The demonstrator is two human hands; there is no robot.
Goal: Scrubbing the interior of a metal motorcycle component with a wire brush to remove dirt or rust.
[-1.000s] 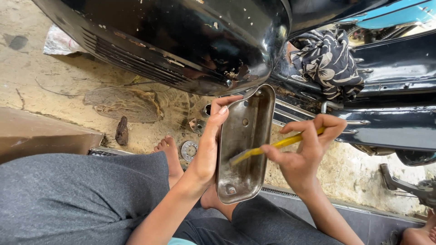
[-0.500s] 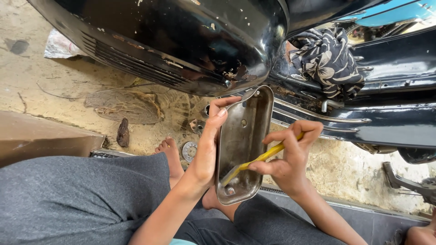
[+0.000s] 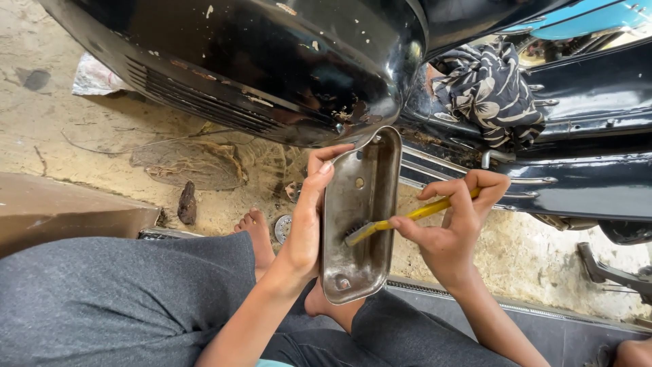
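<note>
Left hand gripping upright metal cover by its edge; right hand clasping yellow brush, bristles pressing crosswise into its hollow.

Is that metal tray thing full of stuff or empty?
Empty, mostly. The metal tray, held upright by the left hand, shows its bare hollow inside; only the yellow brush in the right hand touches it.

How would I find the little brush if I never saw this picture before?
Start at the big black scooter body across the top. Just under its edge, the left hand holds up a long grey metal tray. The brush lies across that tray, pinched in the right hand: it is the only bright yellow thing here, with dark bristles at its tip.
</note>
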